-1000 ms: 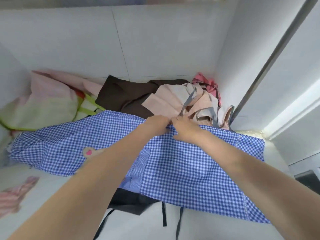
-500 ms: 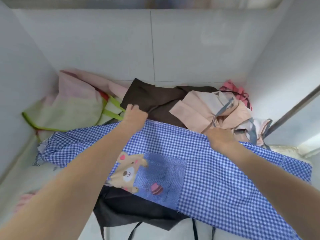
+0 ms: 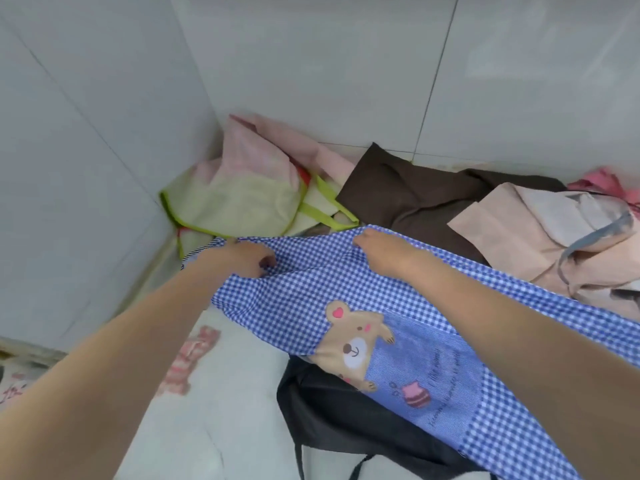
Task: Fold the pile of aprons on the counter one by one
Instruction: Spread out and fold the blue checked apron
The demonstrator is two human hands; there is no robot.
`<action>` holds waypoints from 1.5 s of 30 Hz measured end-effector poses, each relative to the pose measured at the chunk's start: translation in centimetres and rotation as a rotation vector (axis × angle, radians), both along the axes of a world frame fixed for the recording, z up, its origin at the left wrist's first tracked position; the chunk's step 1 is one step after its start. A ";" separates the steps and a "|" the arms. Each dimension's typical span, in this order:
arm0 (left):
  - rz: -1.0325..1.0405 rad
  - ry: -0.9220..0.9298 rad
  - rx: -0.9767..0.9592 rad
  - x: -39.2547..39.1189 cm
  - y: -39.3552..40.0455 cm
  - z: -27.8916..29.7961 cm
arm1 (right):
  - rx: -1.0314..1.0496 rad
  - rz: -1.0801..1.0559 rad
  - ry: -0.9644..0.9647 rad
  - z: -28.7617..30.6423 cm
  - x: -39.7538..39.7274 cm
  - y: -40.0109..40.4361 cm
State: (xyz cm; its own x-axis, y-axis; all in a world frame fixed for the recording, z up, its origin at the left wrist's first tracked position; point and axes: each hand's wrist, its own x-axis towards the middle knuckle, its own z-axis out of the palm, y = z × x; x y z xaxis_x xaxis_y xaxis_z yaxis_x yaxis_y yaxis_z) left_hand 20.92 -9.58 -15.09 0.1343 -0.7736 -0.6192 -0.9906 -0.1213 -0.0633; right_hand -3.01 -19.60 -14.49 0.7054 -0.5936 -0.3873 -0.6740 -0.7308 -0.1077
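Because the blue checked apron [image 3: 346,292] looks thin, light and floppy, the left hand [image 3: 242,259] and right hand [image 3: 384,252] sensibly pinch its far edge, well apart, so it won't sag.

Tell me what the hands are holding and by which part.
Both hold the checked apron by its far edge: the left hand grips near the left end, the right hand further right along it.

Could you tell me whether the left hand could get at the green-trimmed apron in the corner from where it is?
Probably yes: the green-trimmed apron lies uncovered just beyond the left hand, but that hand grips the blue checked apron and must release it.
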 end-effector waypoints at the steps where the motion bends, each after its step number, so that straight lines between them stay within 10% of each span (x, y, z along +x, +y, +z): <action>1: 0.002 -0.023 0.010 0.9 0.4 -0.3 | 0.030 -0.030 0.024 -0.5 0.9 0.0; 8: -0.061 0.089 0.059 4.7 0.7 -0.9 | -0.040 -0.220 0.076 -1.6 1.5 -0.8; 11: 0.155 0.421 -0.102 6.9 0.3 0.2 | -0.072 -0.348 0.032 -1.2 1.3 -1.7; 14: 0.314 0.295 -0.310 8.9 0.4 0.0 | -0.133 -0.447 0.031 -0.5 1.3 -2.5; 22: 0.351 0.512 0.020 6.3 0.2 1.5 | -0.125 -0.541 -0.025 -0.7 2.0 -3.0; 30: 0.321 0.523 -0.025 7.6 -0.2 0.4 | 0.239 -0.150 -0.333 -0.4 6.9 0.2; 34: 0.469 0.551 0.121 7.5 0.7 2.6 | 0.379 -0.066 -0.148 -0.6 9.1 1.8; 38: 0.630 0.695 -0.139 9.0 1.2 2.3 | 0.433 -0.232 -0.155 -1.0 8.8 1.5; 42: 0.570 0.454 -0.554 9.5 1.0 0.1 | 0.384 -0.412 -0.179 -0.4 7.8 0.1; 45: 0.464 0.491 -0.474 9.5 0.7 -0.8 | 0.316 -0.381 -0.092 0.5 7.1 -1.0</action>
